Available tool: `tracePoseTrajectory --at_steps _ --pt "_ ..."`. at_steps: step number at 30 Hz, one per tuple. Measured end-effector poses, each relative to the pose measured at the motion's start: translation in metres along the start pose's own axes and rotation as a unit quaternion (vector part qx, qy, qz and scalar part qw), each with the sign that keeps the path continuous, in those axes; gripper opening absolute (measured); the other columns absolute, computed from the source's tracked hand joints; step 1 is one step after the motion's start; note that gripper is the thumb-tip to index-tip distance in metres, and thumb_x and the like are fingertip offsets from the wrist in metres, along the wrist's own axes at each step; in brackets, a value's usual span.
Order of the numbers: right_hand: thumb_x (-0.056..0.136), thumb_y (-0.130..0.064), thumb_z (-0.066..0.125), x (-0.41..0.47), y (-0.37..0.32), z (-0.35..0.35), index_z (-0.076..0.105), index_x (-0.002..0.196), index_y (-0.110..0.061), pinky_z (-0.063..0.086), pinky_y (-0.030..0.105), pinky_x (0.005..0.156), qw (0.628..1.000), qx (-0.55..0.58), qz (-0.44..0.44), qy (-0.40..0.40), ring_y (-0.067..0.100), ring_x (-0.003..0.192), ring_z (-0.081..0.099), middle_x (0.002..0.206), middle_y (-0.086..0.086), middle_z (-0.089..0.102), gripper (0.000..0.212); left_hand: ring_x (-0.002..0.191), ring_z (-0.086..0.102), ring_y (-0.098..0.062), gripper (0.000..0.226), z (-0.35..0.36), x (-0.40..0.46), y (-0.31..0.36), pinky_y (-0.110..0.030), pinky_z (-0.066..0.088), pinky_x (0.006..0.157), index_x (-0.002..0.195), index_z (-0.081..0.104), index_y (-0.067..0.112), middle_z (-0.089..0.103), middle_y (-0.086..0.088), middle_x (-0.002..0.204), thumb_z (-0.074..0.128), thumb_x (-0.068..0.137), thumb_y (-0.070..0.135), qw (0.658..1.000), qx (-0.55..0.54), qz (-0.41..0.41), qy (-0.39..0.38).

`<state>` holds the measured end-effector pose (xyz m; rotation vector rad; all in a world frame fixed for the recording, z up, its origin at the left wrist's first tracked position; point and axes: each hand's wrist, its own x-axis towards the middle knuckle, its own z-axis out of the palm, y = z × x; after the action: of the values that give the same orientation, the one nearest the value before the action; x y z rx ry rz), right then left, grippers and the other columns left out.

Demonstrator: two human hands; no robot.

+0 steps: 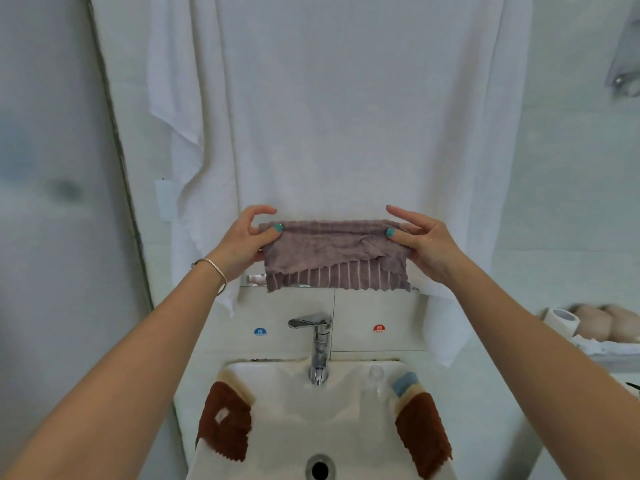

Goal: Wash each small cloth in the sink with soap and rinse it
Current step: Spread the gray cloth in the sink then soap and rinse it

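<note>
Both hands pinch the top corners of a mauve cloth (332, 254) and hold it stretched out at the middle of the frame, well above the sink (287, 420). At left of centre, the left hand (242, 244) grips its corner between thumb and curled fingers; a thin bracelet (213, 271) circles that wrist. At right of centre, the right hand (420, 244) pinches the opposite corner with the thumb in front, while its forefinger sticks out straight above the cloth's top edge. Folded over along the top, the cloth has a ribbed lower layer showing beneath a ragged flap. Behind it a large white towel (329, 116) hangs down the wall, filling the upper middle of the picture. Below, a chrome faucet (320, 344) stands at the back of the sink, with a blue sticker (260, 331) to its left and a red sticker (379, 328) to its right on the tiles. Over the sink's left rim is draped a brown-and-cream cloth (225, 420), and another brown cloth (422, 434) with a blue patch lies on the right rim. At the bottom centre sits the drain (320, 469). A tape roll (561, 318) rests on a shelf at the right edge.
</note>
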<state>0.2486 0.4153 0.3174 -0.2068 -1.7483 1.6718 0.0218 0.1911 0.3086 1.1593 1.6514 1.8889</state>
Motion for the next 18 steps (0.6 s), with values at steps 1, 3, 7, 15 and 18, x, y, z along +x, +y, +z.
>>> tracePoseTrajectory --at_steps 1,3,7,15,18 --pt "0.084 0.009 0.065 -0.001 0.003 0.001 0.078 0.087 -0.018 0.057 0.025 0.076 1.000 0.001 -0.005 0.013 0.026 0.088 0.069 0.088 0.009 0.075 0.030 0.070 0.063 -0.019 0.022 0.001 -0.001 -0.001 -0.025 0.053 0.053 0.111 0.054 0.023 0.063 -0.010 0.078 0.056 0.096 0.008 1.000 -0.018 0.007 -0.004" --pt "0.083 0.011 0.064 -0.001 0.010 0.001 0.078 0.068 -0.016 0.057 0.024 0.076 0.999 -0.037 -0.001 0.025 0.025 0.084 0.067 0.079 0.006 0.074 0.034 0.074 0.062 -0.021 0.019 0.001 -0.001 -0.006 -0.024 0.054 0.056 0.102 0.062 0.022 0.064 -0.009 0.082 0.053 0.098 0.006 0.999 -0.025 0.019 -0.009" --pt "0.086 0.012 0.060 -0.003 0.014 -0.002 0.079 0.077 -0.014 0.056 0.023 0.075 0.998 -0.063 0.029 0.005 0.020 0.086 0.069 0.089 0.007 0.075 0.034 0.097 0.067 -0.022 0.036 -0.004 -0.004 -0.016 -0.030 0.058 0.079 0.091 0.075 0.028 0.070 -0.007 0.106 0.049 0.100 0.006 0.999 0.038 0.014 -0.037" --pt "0.091 0.016 0.043 -0.006 0.016 0.010 0.074 0.096 -0.001 0.055 0.029 0.090 0.995 0.043 0.091 0.016 0.025 0.104 0.067 0.106 0.018 0.071 0.036 0.110 0.064 -0.016 0.043 -0.019 -0.008 -0.024 -0.030 0.053 0.094 0.094 0.077 0.033 0.070 -0.001 0.114 0.049 0.098 0.000 0.997 0.071 0.010 -0.022" --pt "0.092 0.015 0.045 -0.008 0.018 0.016 0.074 0.096 -0.005 0.054 0.034 0.095 0.995 -0.047 0.079 0.033 0.027 0.107 0.065 0.109 0.015 0.070 0.035 0.108 0.064 -0.016 0.039 -0.024 -0.008 -0.025 -0.024 0.054 0.089 0.099 0.074 0.031 0.069 -0.002 0.114 0.049 0.098 0.001 0.994 0.108 0.001 -0.023"
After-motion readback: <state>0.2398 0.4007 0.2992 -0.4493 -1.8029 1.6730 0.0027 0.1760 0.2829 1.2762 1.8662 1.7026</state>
